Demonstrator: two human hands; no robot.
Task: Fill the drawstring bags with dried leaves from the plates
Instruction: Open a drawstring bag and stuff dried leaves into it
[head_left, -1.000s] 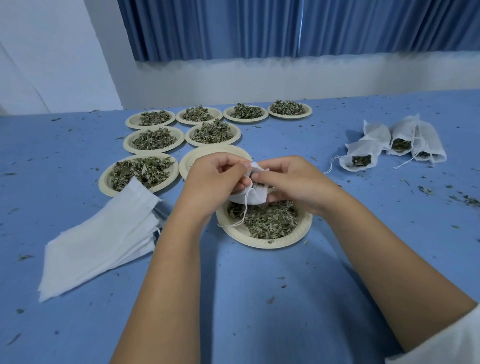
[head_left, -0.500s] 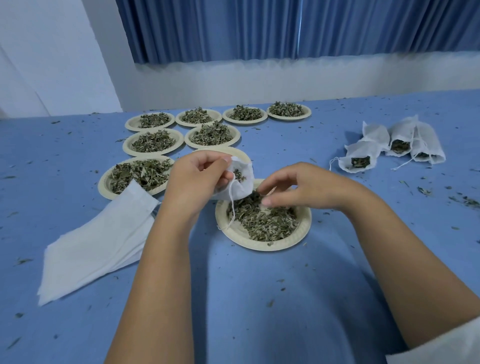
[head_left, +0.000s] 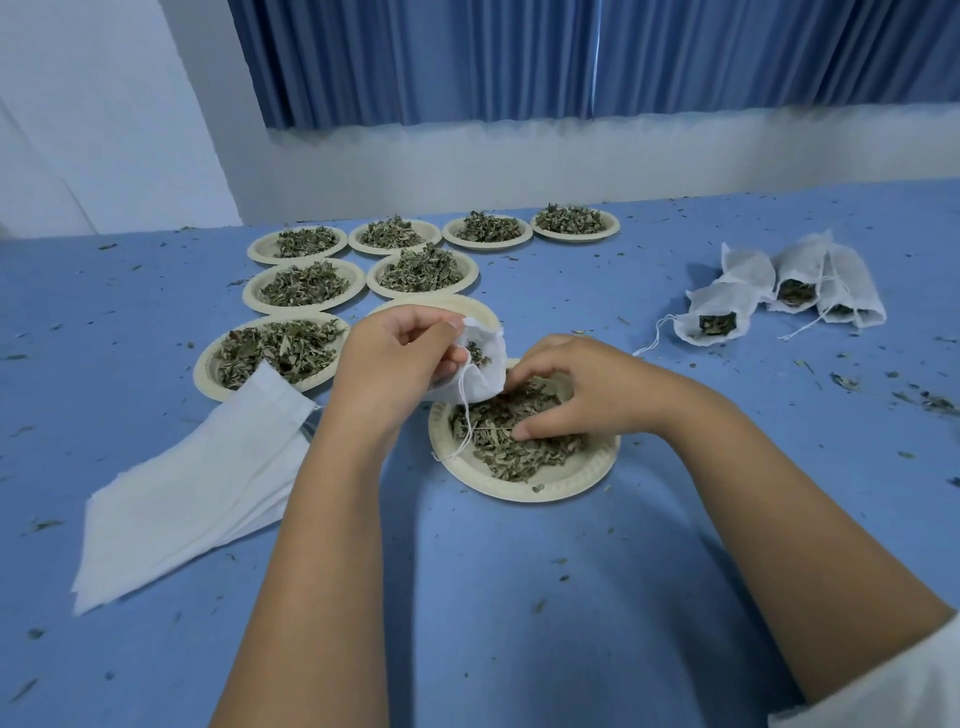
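- Over the near plate (head_left: 519, 488), your right hand (head_left: 576, 387) has come down from the bag's mouth into the dried leaves (head_left: 514, 452). A second ago both hands were working at the bag.
- Its fingers curl into the heap with the thumb closing beneath, gathering a pinch of leaves.
- Your left hand (head_left: 395, 358) pinches the drawstring bag (head_left: 483, 374) by its rim, just above the plate's far-left edge, with the mouth turned toward the right hand. A few leaves show inside, and the drawstring (head_left: 467, 415) dangles onto the plate.
- Opening the bag looks done and filling is under way; I judge the bag far from full.
- Keep the mouth open and close over the plate, so strays fall back there rather than onto the blue table (head_left: 493, 597).
- Filled bags (head_left: 779, 291) lie well apart at right, and the flat empty bags (head_left: 192, 483) wait at left.
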